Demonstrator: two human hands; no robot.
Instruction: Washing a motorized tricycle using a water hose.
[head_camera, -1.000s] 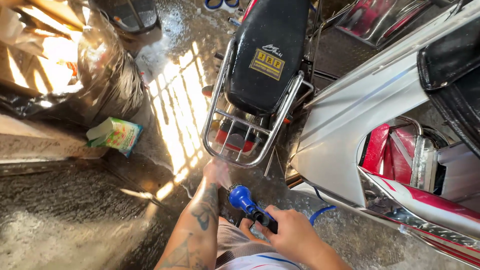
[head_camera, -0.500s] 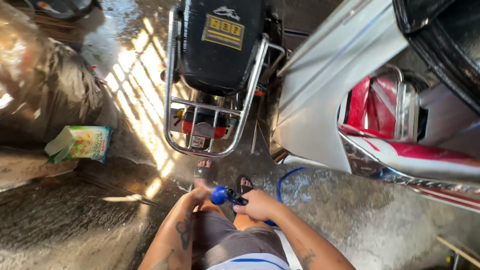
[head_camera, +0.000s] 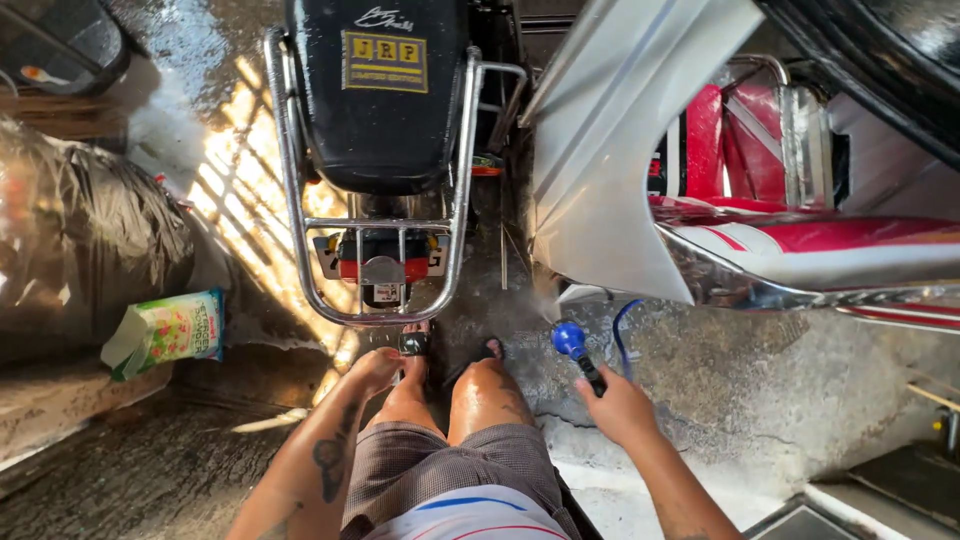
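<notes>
While the silver-and-red metal sidecar (head_camera: 640, 190) crowds in at two o'clock, the black-seated motorcycle with its chrome rear rack (head_camera: 380, 200) stands at twelve. Right hand (head_camera: 620, 405) grips the blue hose nozzle (head_camera: 570, 340), aimed into the wet gap between them; left hand (head_camera: 375, 368) rests loose and empty on the knee.

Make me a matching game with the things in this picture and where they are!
Things:
1. spray nozzle
2. green packet
3. black motorcycle seat
4. left hand

Places or states:
A. lying on the wet ground at the left, beside a black plastic bag
B. resting by the person's own knee
C. blue-headed, held in the right hand
D. framed by a chrome rack, at the top of the view

Pairs: 1-C, 2-A, 3-D, 4-B
</notes>
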